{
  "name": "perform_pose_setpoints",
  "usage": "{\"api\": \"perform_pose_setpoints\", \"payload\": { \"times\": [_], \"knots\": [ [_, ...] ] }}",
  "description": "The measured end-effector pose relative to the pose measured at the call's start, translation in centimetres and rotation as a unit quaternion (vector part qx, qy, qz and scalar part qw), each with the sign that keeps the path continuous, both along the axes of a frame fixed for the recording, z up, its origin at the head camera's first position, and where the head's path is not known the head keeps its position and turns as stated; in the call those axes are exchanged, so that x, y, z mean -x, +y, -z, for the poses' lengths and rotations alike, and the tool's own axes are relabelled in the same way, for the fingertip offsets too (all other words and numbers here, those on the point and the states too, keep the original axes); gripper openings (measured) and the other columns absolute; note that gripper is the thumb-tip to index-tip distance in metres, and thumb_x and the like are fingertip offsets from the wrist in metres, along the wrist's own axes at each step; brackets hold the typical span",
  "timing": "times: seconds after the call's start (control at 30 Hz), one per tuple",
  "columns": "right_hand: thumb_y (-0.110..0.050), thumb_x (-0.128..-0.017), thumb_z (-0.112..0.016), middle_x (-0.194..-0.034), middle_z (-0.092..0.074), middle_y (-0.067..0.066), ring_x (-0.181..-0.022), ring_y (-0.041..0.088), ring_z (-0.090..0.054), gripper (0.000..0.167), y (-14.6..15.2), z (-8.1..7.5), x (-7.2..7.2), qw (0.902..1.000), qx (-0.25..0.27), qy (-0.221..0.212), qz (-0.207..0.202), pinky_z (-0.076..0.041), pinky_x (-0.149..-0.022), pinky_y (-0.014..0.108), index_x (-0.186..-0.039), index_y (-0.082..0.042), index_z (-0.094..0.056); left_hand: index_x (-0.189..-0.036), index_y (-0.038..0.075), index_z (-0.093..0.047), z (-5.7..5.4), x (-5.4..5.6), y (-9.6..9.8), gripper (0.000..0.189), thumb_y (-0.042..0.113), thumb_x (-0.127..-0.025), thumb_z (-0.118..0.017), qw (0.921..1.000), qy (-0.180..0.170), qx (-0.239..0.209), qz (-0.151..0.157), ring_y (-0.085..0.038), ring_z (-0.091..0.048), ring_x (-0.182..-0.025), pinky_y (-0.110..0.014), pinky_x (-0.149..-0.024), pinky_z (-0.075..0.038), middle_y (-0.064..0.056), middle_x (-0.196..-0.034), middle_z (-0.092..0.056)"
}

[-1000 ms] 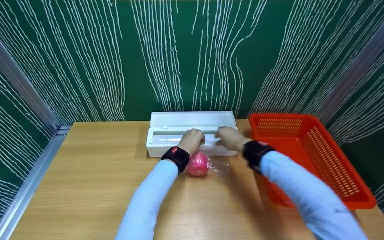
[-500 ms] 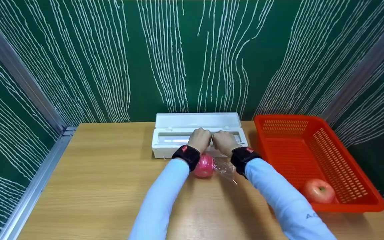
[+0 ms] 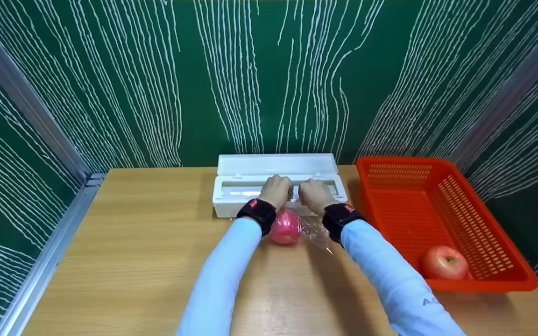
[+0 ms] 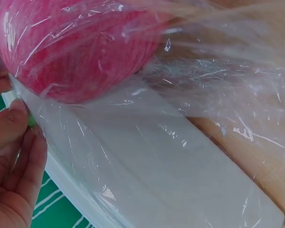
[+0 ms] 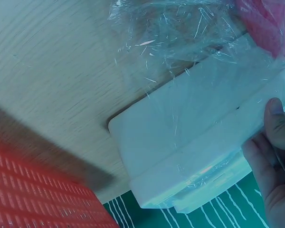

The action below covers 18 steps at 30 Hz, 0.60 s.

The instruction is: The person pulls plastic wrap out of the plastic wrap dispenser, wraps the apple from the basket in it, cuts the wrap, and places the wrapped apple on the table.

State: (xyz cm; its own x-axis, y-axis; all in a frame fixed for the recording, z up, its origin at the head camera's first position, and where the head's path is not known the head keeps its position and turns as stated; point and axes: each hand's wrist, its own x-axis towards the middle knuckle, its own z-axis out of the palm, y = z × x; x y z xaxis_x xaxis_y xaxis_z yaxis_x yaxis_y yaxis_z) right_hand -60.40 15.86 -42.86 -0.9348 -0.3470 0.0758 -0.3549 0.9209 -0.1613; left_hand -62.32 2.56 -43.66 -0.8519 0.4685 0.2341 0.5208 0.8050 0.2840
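Observation:
A pink-red apple (image 3: 285,227) wrapped in clear plastic wrap (image 4: 190,90) sits in front of a white plastic wrap dispenser (image 3: 231,208) whose lid stands up. My left hand (image 3: 276,191) is over the dispenser's front edge, its thumb and fingers pinching the wrap beside a small green piece (image 4: 32,120). Close on its right, my right hand (image 3: 315,195) pinches the same wrap between thumb and curled fingers (image 5: 259,159). Film stretches from the apple across the dispenser's front, and a crumpled part trails to the right.
An orange-red plastic basket (image 3: 488,224) stands at the right, with an unwrapped apple (image 3: 445,263) in its near corner. Green walls with white lines (image 3: 297,84) rise behind the wooden table (image 3: 147,242). A metal rail (image 3: 49,247) runs along the left.
My right hand has come left from the dispenser's right part to beside my left hand, then stays almost still. The view has shifted slightly, and the basket's apple has come into sight.

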Motion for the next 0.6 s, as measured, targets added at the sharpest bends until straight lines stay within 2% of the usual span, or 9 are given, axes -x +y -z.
{"api": "perform_pose_setpoints", "payload": {
  "times": [0.2,0.3,0.47,0.6],
  "knots": [
    [0.004,-0.078,-0.058,-0.079,-0.066,0.011,-0.076,0.027,-0.061,0.011,-0.1,-0.2,0.1,0.9997,0.014,-0.012,0.014,-0.051,-0.068,0.036,-0.075,-0.002,-0.066,-0.070,0.007,-0.072,-0.3,0.1,-0.4,0.010,0.000,-0.072,-0.065,0.9999,-0.005,-0.015,0.001,-0.024,-0.063,-0.074,-0.030,-0.066,-0.051,-0.006,-0.076,-0.069],
    [0.004,-0.077,-0.057,-0.078,-0.066,0.011,-0.073,0.025,-0.061,0.011,-0.2,-0.1,0.1,0.9997,0.016,-0.012,0.013,-0.051,-0.065,0.035,-0.074,-0.002,-0.066,-0.069,0.007,-0.071,-0.3,0.0,-0.7,0.011,-0.001,-0.071,-0.064,0.9998,-0.009,-0.017,0.000,-0.024,-0.062,-0.074,-0.030,-0.066,-0.050,-0.006,-0.074,-0.068],
    [0.004,-0.069,-0.061,-0.074,-0.065,0.011,-0.067,0.027,-0.060,0.008,-0.1,0.2,0.2,0.9998,-0.011,0.015,0.007,-0.049,-0.057,0.037,-0.066,-0.002,-0.065,-0.067,0.007,-0.071,-0.1,-0.1,-1.0,0.012,-0.001,-0.070,-0.064,0.9999,-0.005,-0.014,-0.004,-0.024,-0.062,-0.073,-0.031,-0.066,-0.050,-0.006,-0.073,-0.068],
    [0.004,-0.070,-0.063,-0.075,-0.066,0.012,-0.070,0.027,-0.061,0.007,0.0,0.3,0.1,0.9997,-0.017,0.009,0.014,-0.051,-0.060,0.038,-0.068,-0.003,-0.066,-0.071,0.008,-0.072,-0.2,-0.2,-1.1,0.011,0.000,-0.071,-0.065,0.9996,-0.023,-0.011,-0.013,-0.024,-0.063,-0.076,-0.031,-0.069,-0.051,-0.006,-0.077,-0.069]
  ]
}}
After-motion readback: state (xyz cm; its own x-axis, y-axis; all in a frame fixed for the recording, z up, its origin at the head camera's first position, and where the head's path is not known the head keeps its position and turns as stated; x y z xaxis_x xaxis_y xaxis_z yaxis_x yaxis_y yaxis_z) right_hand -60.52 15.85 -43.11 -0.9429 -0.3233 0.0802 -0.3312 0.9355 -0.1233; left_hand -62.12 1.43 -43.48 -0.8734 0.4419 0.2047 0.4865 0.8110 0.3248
